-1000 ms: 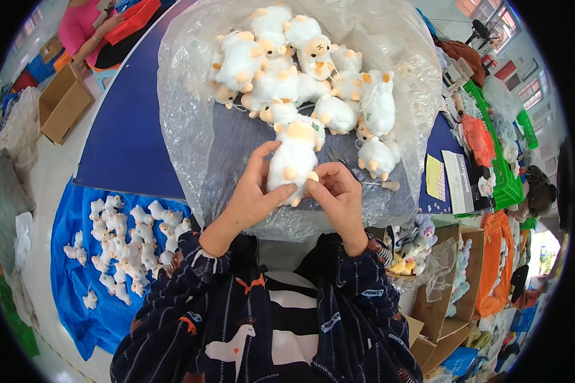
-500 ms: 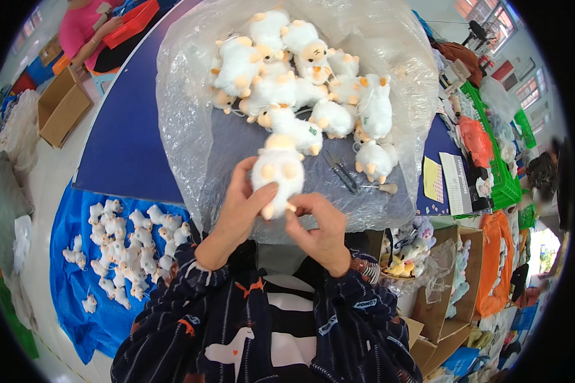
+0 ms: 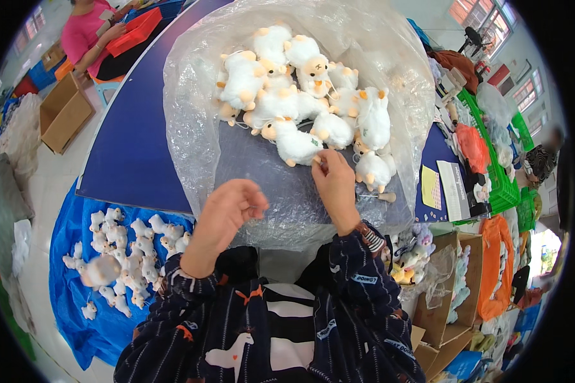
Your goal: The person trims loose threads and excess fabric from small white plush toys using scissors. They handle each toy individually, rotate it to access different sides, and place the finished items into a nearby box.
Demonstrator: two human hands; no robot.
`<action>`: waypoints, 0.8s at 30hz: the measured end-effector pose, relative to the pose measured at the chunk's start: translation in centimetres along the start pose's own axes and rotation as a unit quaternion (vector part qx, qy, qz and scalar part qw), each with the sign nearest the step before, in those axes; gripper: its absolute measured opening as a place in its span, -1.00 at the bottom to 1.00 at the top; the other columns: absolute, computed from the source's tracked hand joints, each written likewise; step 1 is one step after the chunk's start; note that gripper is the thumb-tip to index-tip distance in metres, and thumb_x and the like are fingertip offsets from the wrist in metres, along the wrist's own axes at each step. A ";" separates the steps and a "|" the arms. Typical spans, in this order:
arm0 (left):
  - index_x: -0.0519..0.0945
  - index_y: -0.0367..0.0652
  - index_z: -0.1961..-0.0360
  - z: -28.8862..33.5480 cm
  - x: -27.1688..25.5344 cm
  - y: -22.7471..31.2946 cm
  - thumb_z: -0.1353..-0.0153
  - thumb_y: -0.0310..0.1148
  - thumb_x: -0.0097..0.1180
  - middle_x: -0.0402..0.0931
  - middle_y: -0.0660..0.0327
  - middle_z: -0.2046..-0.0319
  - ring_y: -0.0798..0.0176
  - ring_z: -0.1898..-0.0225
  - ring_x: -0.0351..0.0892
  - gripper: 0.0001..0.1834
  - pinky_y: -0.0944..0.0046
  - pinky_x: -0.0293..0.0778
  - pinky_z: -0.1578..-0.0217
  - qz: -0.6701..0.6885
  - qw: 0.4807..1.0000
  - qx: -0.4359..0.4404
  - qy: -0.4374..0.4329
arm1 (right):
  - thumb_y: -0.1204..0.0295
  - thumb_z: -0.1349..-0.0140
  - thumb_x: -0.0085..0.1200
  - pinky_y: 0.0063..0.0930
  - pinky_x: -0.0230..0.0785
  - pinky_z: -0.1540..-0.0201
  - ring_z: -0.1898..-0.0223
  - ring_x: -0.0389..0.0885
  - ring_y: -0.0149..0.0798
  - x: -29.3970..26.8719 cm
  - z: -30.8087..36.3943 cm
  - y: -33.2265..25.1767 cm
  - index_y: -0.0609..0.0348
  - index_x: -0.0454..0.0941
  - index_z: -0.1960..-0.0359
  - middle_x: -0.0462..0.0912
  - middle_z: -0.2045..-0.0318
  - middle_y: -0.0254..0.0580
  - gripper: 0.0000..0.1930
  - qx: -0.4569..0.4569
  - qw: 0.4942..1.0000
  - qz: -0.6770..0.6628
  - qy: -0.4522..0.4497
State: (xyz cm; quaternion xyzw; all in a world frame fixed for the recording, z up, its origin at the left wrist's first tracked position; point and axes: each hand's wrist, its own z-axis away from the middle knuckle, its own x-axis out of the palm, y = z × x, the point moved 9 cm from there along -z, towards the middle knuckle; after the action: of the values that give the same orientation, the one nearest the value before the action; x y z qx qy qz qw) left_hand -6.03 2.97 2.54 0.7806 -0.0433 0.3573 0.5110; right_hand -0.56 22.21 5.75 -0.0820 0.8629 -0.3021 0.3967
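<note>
Toy [image 3: 102, 271] gone leftward, left fingers [image 3: 254, 195] parted, right fingers [image 3: 323, 159] pinching sheep [image 3: 297, 145]

One head-worn fisheye looks down; blue table [image 3: 137, 153] close beneath.

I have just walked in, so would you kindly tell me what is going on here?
Someone is handling white plush toys at a blue table. Their right hand has its fingertips at the rear of one toy sheep, beside others heaped on clear plastic. The left hand looks empty, fingers loosely bent. Off to the left, a blurred toy shows over more white toys on a blue sheet.
</note>
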 end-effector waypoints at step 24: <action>0.27 -0.28 -0.02 -3.6 0.3 -4.5 -0.11 -0.35 0.09 0.40 0.12 0.11 0.24 0.10 0.47 -0.53 0.22 0.48 0.17 0.054 0.979 -0.097 0.172 | 0.59 -0.05 0.11 -0.62 0.35 0.53 0.58 0.50 -0.44 -2.6 6.5 -2.9 0.32 0.48 0.39 0.54 0.49 -0.22 -0.90 0.048 0.982 -0.183 0.000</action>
State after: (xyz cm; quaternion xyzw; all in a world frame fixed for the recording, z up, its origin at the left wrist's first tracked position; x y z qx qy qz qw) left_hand -5.68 8.16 0.05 0.6510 -0.0314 0.5071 0.5639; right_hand 5.69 17.89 5.87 -0.2192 0.8182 -0.4103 0.3379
